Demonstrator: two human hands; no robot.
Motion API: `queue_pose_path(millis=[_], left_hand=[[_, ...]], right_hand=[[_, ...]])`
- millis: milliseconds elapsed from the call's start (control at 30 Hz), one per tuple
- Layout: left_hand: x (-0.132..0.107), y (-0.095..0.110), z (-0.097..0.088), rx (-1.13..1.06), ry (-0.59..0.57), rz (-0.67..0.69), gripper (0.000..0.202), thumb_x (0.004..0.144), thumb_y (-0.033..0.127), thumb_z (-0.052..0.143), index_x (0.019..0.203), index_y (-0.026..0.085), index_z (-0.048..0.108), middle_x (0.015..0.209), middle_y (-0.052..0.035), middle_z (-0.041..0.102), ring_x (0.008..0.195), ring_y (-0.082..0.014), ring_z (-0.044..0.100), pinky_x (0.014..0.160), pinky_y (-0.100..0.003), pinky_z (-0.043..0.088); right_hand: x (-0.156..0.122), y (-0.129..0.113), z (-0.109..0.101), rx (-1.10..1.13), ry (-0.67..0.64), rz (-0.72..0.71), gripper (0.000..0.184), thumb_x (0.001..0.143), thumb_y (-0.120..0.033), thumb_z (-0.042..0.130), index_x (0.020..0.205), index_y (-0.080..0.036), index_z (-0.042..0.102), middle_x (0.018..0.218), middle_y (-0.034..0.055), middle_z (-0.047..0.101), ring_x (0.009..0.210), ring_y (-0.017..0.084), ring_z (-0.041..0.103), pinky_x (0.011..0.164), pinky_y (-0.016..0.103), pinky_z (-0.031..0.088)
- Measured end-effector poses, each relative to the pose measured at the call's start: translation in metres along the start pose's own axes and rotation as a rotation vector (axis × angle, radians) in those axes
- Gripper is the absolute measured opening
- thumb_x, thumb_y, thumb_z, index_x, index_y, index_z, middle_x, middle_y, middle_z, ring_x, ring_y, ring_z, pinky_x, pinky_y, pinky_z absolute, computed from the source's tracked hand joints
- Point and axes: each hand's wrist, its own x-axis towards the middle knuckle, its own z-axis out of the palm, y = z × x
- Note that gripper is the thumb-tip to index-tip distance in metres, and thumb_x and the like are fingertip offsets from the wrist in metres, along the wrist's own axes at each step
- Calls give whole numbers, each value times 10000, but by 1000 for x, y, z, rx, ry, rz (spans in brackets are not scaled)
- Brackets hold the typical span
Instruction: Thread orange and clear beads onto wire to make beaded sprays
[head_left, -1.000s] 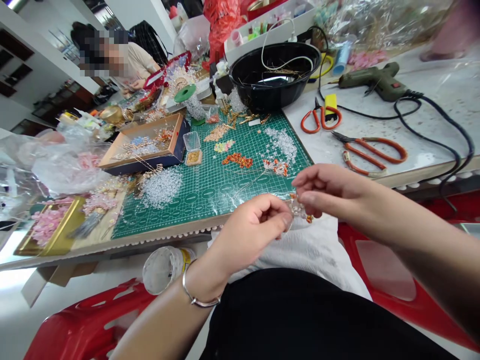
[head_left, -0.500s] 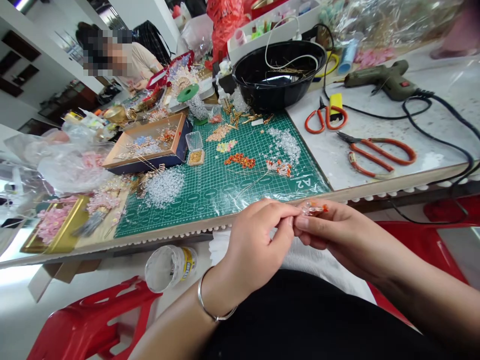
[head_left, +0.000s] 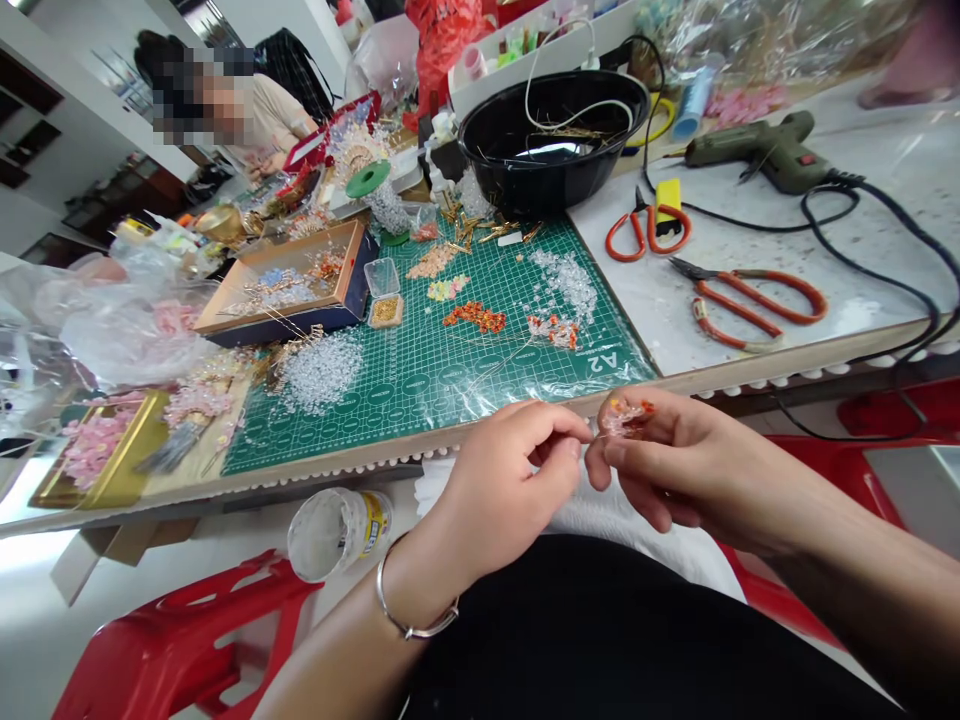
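My right hand (head_left: 694,465) pinches a small beaded spray (head_left: 628,418) of clear and orange beads between thumb and forefinger. Close by on its left, my left hand (head_left: 517,480) has thumb and forefinger together on a thin wire that comes off the spray; the wire barely shows. Both hands are above my lap, at the table's front edge. On the green cutting mat (head_left: 420,370) beyond them lie a similar beaded spray (head_left: 553,330), a patch of orange beads (head_left: 475,317) and a scatter of clear beads (head_left: 566,285).
Orange-handled pliers (head_left: 757,305), snips (head_left: 645,235) and a glue gun (head_left: 757,150) lie at the right. A black basin (head_left: 547,185) stands behind the mat; an open box (head_left: 281,320) and a bead pile (head_left: 319,372) are left. Another person (head_left: 277,110) sits across.
My hands have drawn slightly apart. The right fingers have turned, showing more of the beaded spray, and the left fingertips have come off its beads. The view has shifted slightly.
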Motion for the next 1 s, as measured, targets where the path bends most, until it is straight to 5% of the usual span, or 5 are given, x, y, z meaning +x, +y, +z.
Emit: queue_pose_path(millis=[100, 400, 533, 867, 1000], left_hand=[[-1, -1, 0, -124, -71, -92, 114, 977, 254, 553, 974, 219, 661, 894, 8, 716, 791, -136, 593, 717, -254, 452], [-7, -4, 11, -320, -67, -216, 130, 995, 324, 544, 937, 212, 569, 734, 43, 504, 668, -114, 444, 652, -270, 374], [-6, -6, 10, -498, -108, -249, 98, 977, 313, 566, 939, 222, 568, 695, 54, 435, 625, -110, 389, 605, -257, 348], [-4, -2, 4, -468, -140, -242, 217, 955, 378, 592, 841, 195, 576, 727, 35, 463, 672, -115, 414, 628, -255, 362], [0, -6, 1, -604, -217, -328, 154, 900, 331, 651, 866, 187, 606, 736, 30, 479, 682, -111, 421, 637, -258, 347]], right_hand=[[-2, -1, 2, 41, -6, 22, 186, 818, -310, 760, 863, -209, 611, 767, -27, 678, 402, 45, 504, 350, 162, 271], [-6, 7, 5, -8, 112, -87, 250, 883, -453, 722, 894, -215, 644, 685, -33, 474, 551, 101, 374, 473, 230, 320], [-6, 4, 4, -211, 159, -151, 269, 886, -500, 699, 850, -236, 660, 804, 12, 587, 696, 156, 505, 593, 266, 422], [-8, 5, 0, -536, 248, -202, 324, 907, -533, 634, 767, -241, 625, 669, -9, 508, 626, 164, 453, 529, 277, 356], [-9, 3, -4, -531, 188, -234, 283, 905, -511, 651, 814, -244, 673, 808, 23, 625, 766, 197, 550, 640, 294, 436]])
